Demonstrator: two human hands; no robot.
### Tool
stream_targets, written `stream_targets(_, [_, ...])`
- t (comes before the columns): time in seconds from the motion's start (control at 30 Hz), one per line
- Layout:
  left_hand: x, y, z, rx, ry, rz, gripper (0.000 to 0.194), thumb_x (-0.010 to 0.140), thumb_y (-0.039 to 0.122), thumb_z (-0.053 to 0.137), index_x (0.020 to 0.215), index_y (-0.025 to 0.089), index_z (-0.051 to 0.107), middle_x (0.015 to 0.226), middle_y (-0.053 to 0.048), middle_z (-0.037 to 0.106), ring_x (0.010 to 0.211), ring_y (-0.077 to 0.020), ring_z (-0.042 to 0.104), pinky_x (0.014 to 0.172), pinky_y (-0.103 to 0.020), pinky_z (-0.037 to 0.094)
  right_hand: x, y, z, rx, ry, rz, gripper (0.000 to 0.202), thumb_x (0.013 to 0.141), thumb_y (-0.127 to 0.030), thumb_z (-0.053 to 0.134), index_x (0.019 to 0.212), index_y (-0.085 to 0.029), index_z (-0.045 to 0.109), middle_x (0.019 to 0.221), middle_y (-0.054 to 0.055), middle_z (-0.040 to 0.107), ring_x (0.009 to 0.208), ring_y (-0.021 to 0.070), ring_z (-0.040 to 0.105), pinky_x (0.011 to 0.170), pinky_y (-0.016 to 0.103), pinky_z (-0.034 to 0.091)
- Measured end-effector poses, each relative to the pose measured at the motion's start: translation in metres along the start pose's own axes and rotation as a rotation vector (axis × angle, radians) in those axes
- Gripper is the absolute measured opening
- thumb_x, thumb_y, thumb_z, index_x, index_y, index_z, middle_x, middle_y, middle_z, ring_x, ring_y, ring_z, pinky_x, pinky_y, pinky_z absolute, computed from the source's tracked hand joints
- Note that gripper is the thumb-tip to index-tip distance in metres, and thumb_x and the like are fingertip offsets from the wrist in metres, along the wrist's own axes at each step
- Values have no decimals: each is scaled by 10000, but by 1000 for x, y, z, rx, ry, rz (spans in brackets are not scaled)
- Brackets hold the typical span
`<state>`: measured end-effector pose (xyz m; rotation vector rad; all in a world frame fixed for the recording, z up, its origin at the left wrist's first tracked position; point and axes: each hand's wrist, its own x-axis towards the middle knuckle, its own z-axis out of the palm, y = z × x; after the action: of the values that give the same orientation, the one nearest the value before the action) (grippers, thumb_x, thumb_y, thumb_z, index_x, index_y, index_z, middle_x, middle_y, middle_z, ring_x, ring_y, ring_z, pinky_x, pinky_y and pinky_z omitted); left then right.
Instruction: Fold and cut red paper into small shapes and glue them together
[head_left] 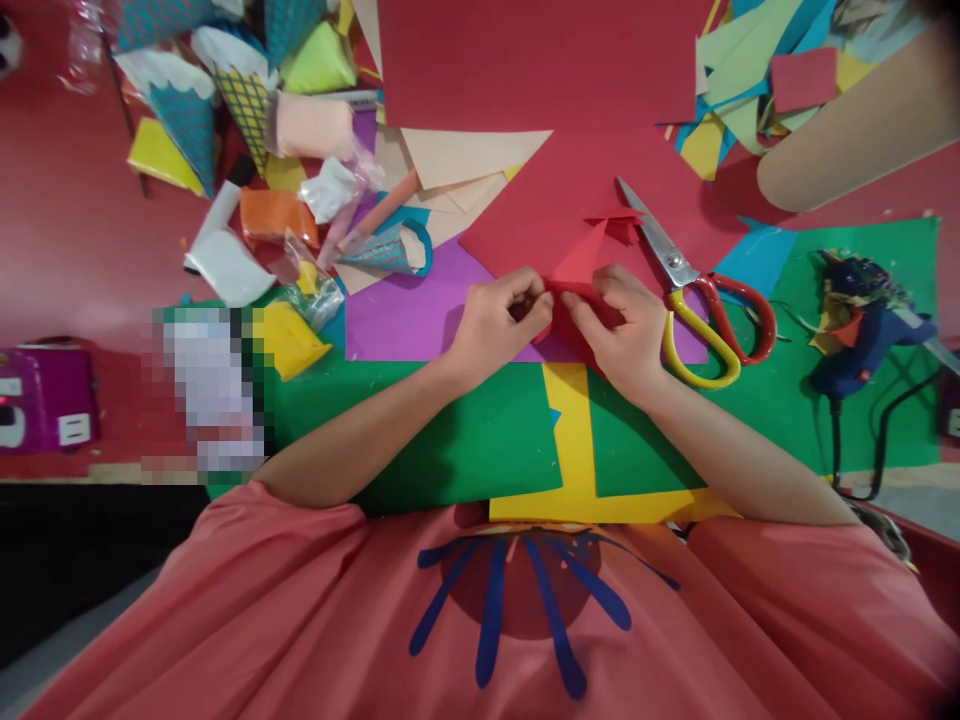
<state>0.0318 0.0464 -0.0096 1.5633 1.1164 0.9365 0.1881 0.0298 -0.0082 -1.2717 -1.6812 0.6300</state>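
Between my hands is a piece of red paper [581, 262] with a pointed upper corner, pinched along its lower edge. My left hand [499, 325] grips its left side with curled fingers and thumb. On its right side, my right hand [626, 325] holds it between thumb and fingers. Just beyond the paper lie small red paper scraps [622, 225]. Scissors [679, 270] with one yellow and one red handle lie to the right of my right hand, blades parted and pointing away. Under my hands are sheets of purple paper [405, 320] and green paper [450, 430].
Paper cones [244, 95] and bagged coloured clay [277, 215] crowd the left. A small blue cone [386, 250] lies nearer. At right are a blue glue gun [862, 340] with a cord, a cardboard tube [855, 130] and paper offcuts [750, 60]. A large red sheet [536, 60] lies at the back.
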Motion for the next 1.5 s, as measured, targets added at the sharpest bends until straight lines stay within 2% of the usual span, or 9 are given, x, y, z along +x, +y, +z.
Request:
stream_targets(0.2, [0,2,-2,28,-51,36,387,861,359,546,553,192,380,453,67,368,421,-44,328,419,-223,251,3,-2,-2,30,-18,94,234,870,-319,585,666,-207,559,709,19,604,708,155,585,690,328,504])
stream_targets(0.37, [2,3,-3,-66,-79,-7,485,893,502,500,535,182,428,461,36,468,412,-48,410,411,-215,297,3,0,-3,94,-38,154,151,834,-322,626,748,-206,585,738,3,602,711,140,562,689,309,503])
stream_targets(0.53, [1,3,-6,-99,-88,-15,464,886,477,521,540,180,431,449,43,453,409,-50,438,410,-199,314,4,4,-3,103,-35,181,133,812,-295,637,749,-197,572,731,-3,595,698,133,553,672,300,485])
stream_targets(0.8, [0,0,-6,-78,-104,-24,406,886,389,503,543,178,456,442,43,467,401,-49,466,402,-184,330,4,5,-4,46,-28,55,107,836,-270,626,749,-209,631,687,-1,588,670,140,549,648,318,474])
stream_targets(1.0, [-1,-1,-6,-15,-99,-2,430,898,425,496,550,173,467,456,31,493,415,-51,452,407,-180,325,2,1,-5,25,-46,8,91,843,-217,612,814,-216,698,770,20,668,755,160,631,700,333,517])
stream_targets(1.2, [0,-2,-6,-23,-100,-10,422,885,464,506,580,172,500,482,31,506,432,-56,460,420,-188,333,0,2,-5,11,-61,-33,118,850,-214,605,868,-239,719,819,29,683,808,175,650,743,352,533])
stream_targets(1.33, [1,-1,-6,-62,-88,-22,464,866,531,511,573,172,489,500,25,505,452,-64,474,434,-202,337,-1,4,-4,1,-107,-47,115,850,-286,608,910,-264,703,886,40,680,874,203,644,811,401,534])
stream_targets(1.5, [3,-3,-6,-93,-22,-7,503,820,634,526,616,174,524,525,31,495,489,-69,455,452,-219,325,-1,1,-7,-35,-179,-58,292,803,-401,654,1069,-285,684,1026,73,661,987,258,609,909,487,499])
